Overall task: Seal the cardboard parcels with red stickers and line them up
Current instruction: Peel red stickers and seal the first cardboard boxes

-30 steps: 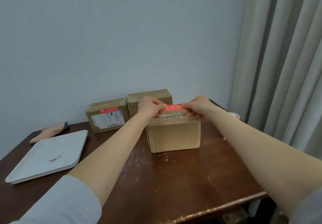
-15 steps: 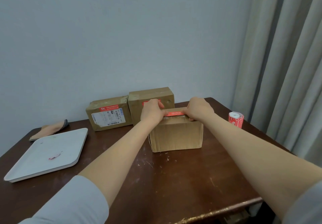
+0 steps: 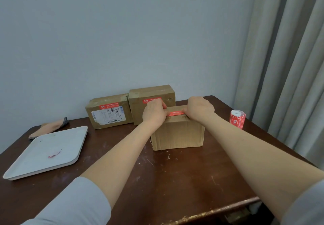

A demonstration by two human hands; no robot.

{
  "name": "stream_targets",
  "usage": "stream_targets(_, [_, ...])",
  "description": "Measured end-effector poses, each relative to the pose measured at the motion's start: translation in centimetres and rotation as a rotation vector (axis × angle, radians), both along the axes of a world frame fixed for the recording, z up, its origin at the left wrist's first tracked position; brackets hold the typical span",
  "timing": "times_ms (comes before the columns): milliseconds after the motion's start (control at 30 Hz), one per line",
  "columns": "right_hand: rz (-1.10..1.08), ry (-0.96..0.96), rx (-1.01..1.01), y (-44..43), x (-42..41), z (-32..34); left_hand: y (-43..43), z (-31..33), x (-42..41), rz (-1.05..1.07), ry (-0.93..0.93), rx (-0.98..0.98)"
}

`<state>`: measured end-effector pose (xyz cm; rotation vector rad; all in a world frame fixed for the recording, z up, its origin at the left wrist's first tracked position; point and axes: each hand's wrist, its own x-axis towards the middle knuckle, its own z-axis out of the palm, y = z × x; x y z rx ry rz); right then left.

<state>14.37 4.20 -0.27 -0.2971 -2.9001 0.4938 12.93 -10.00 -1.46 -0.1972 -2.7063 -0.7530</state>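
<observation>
A plain cardboard parcel [image 3: 177,136] stands in the middle of the dark wooden table [image 3: 157,181]. A red sticker [image 3: 175,113] lies along its top. My left hand [image 3: 154,113] pinches the sticker's left end and my right hand [image 3: 199,109] presses its right end onto the parcel. Two more parcels lean against the wall behind: one with a white shipping label [image 3: 108,113] and one to its right [image 3: 151,95], each bearing a red sticker. A roll of red stickers [image 3: 237,118] stands at the table's right edge.
A white square tray [image 3: 47,152] with a small red scrap lies at the left. A tan cloth [image 3: 50,128] sits behind it. Grey curtains [image 3: 289,67] hang at the right, close to the table's edge.
My hands lowered the sticker from above the parcel onto its top and now press it down. The view shifted, bringing the sticker roll fully into sight.
</observation>
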Motion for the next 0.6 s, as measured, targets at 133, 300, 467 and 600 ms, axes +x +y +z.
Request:
stream_targets(133, [-0.003,-0.001,0.045,0.0,-0.1,0.0,0.2,-0.2,0.1,-0.012,0.01,-0.024])
stream_targets(300, [-0.008,0.013,0.015,0.9,-0.2,-0.2,0.3,-0.4,-0.1,0.001,-0.01,-0.028])
stream_targets(467, [-0.011,0.033,0.011,0.8,-0.1,-0.6,0.2,-0.5,0.5,-0.008,-0.002,-0.05])
stream_targets(600, [0.033,0.028,0.04,0.8,0.6,-0.4,-0.6,-1.7,1.6,-0.148,0.159,-0.136])
